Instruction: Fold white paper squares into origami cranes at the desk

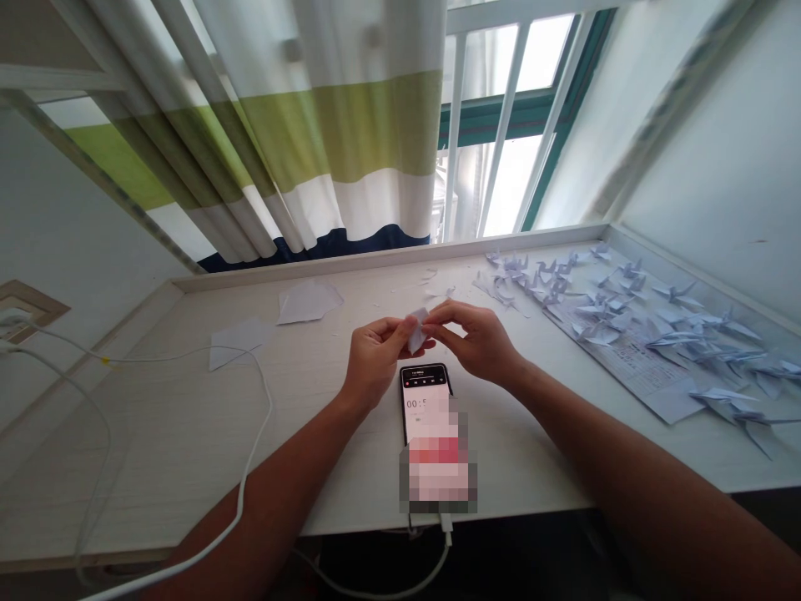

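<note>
A small folded piece of pale paper (417, 328) is held above the desk between both hands. My left hand (374, 357) pinches its left side with fingers closed. My right hand (476, 339) grips its right edge, fingers curled over it. Directly below the hands a phone (425, 392) lies flat on the desk with a timer on its screen; part of the screen is blurred out.
Several folded paper cranes (632, 313) lie spread over a printed sheet (657, 380) at the right. Loose paper pieces (308, 300) and a second scrap (236, 340) lie at the left. A white cable (256, 417) crosses the desk (163, 434). Curtain (325, 133) and barred window (501, 125) stand behind.
</note>
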The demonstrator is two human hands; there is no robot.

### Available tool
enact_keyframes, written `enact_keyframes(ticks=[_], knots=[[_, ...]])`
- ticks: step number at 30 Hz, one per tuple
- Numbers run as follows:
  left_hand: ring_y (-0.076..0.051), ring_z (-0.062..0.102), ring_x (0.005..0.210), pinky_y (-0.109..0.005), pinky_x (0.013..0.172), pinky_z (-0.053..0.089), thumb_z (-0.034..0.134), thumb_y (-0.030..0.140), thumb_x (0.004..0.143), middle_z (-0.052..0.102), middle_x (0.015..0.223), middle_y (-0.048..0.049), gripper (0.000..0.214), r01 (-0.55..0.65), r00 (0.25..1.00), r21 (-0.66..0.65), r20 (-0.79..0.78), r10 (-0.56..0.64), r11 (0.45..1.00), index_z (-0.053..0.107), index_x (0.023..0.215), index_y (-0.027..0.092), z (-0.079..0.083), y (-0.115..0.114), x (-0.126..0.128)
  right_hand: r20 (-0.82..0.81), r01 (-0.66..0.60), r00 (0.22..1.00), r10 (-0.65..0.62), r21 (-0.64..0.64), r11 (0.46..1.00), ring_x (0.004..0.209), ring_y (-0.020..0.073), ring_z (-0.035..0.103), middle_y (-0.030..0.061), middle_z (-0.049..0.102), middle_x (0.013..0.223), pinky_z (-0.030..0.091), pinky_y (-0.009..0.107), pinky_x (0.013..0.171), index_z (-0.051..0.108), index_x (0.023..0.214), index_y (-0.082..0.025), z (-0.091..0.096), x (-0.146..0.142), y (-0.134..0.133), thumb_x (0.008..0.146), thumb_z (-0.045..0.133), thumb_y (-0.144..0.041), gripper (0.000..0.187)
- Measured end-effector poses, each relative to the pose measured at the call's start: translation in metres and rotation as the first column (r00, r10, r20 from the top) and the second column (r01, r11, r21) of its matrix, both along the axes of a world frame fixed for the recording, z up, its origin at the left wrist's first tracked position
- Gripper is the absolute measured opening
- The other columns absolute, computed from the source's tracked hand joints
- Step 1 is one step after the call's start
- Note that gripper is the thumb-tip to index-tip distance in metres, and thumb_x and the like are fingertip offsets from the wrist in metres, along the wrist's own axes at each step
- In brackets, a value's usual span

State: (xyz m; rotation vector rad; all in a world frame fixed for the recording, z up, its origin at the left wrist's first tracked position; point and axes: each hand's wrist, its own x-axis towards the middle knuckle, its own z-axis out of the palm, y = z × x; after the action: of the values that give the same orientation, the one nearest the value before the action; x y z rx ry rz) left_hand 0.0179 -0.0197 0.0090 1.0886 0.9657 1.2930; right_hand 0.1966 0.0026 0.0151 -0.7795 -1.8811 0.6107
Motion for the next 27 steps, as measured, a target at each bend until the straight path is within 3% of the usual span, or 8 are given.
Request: enact_keyframes(ticks=[11, 18, 27], knots=[[-0.025, 0.079, 0.069, -0.039, 0.069, 0.068, 0.08, 0.057, 0.08, 0.077, 0.073, -0.0037, 0.043, -0.034, 0.999, 0.079, -0.034, 0.037, 0.996, 0.072, 0.087, 0.016, -0.0039, 0.0011, 0.0001, -0.004, 0.033, 0.999, -0.033, -0.063, 0.997, 0.074, 0.0159, 0.068, 0.0023, 0.075, 0.084, 0.056, 0.034, 0.071, 0.072, 0.088, -0.021, -0.0006, -0.0045, -0.003, 0.095, 0.07, -0.031, 0.012], [-0.027, 0.08, 0.08, -0.038, 0.076, 0.067, 0.083, 0.05, 0.08, 0.08, 0.08, -0.009, 0.04, 0.078, 0.993, 0.088, -0.093, -0.07, 0.993, 0.073, 0.092, 0.012, 0.0016, -0.0019, -0.003, -0.079, 0.067, 0.994, -0.075, -0.103, 0.992, 0.075, 0.0178, 0.071, 0.0035, 0.076, 0.084, 0.06, 0.036, 0.072, 0.071, 0.087, -0.021, -0.0041, -0.0049, -0.0024, 0.094, 0.072, -0.037, 0.018], [-0.029, 0.081, 0.082, -0.043, 0.079, 0.067, 0.086, 0.051, 0.076, 0.08, 0.079, -0.0083, 0.042, 0.098, 0.995, 0.035, -0.03, -0.097, 0.995, 0.069, 0.083, 0.014, -0.0006, 0.0, -0.0021, -0.056, 0.146, 0.987, -0.15, -0.074, 0.987, 0.074, 0.0189, 0.07, 0.0038, 0.076, 0.083, 0.057, 0.035, 0.07, 0.068, 0.087, -0.021, -0.0043, -0.0092, -0.0066, 0.096, 0.068, -0.037, 0.018]])
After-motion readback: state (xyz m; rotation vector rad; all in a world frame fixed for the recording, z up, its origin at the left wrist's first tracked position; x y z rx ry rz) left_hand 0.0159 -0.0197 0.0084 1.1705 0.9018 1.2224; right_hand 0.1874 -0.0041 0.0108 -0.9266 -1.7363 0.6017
